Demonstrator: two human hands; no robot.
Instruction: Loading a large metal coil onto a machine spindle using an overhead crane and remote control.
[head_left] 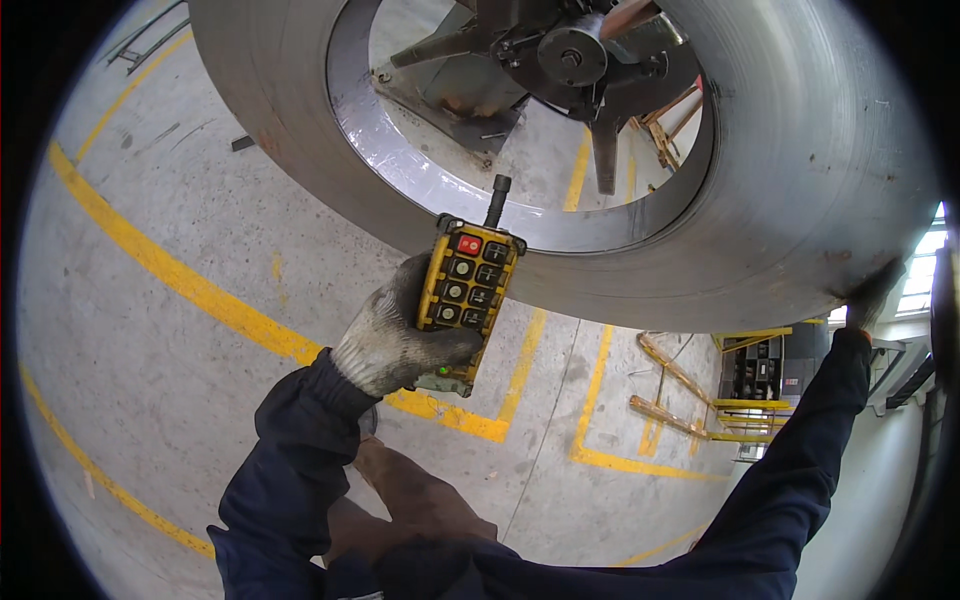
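My left hand (400, 325), in a white and dark grey work glove, is closed round a yellow radio remote control (467, 300). The remote carries one red button, several black buttons and a short black antenna at its top. A large steel coil (300, 165) fills the upper part of the head view, just beyond the remote. On the far right my right arm is stretched out. My right hand (872, 295), in a dark glove, lies against the coil's lower right surface with its fingers extended. Shadow partly hides those fingers.
Through the coil's bore shows a dark metal expanding mandrel (570, 55) with several arms. Yellow lines (190, 280) mark the grey concrete floor. Wooden beams (672, 368) and a yellow-framed rack (757, 375) stand at the right. A metal frame (145, 38) lies far left.
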